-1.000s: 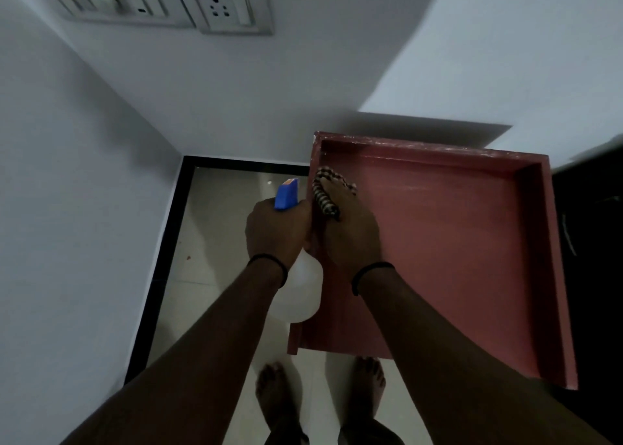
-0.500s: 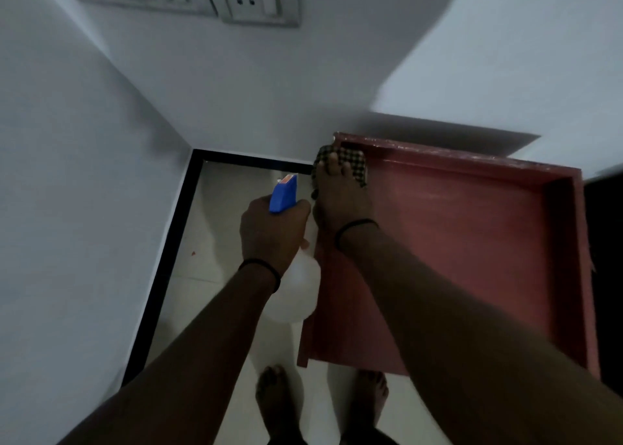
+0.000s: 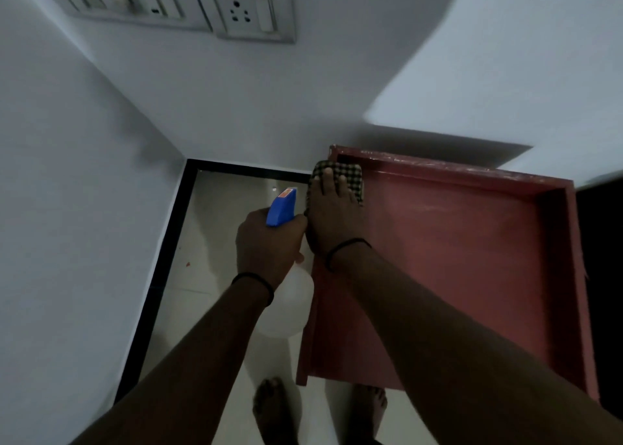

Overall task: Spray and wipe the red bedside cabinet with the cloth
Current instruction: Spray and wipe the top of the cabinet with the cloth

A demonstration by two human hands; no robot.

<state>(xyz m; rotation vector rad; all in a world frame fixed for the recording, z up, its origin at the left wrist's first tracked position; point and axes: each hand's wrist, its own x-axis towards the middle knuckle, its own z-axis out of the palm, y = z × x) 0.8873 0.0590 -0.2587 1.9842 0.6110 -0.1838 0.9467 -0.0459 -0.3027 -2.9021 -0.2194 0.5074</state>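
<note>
Your right hand (image 3: pixel 332 215) lies flat on the cloth (image 3: pixel 350 174), fingers straight and slightly spread, gripping nothing. It presses the cloth into the far left corner of the cabinet (image 3: pixel 455 242), against the raised rim. The cloth is checked and bunched under and ahead of your fingertips.

Your left hand (image 3: pixel 268 245), just beside the right, is curled round the neck of the bottle (image 3: pixel 286 306). The blue spray head (image 3: pixel 281 208) sticks out past your knuckles. The white body hangs under your wrist, off the cabinet's left edge, over the floor (image 3: pixel 215 242).

The red top spreads to the right of your right forearm. Your bare feet (image 3: pixel 274 407) are below both hands. A switch panel (image 3: pixel 249 9) is on the wall beyond them.
</note>
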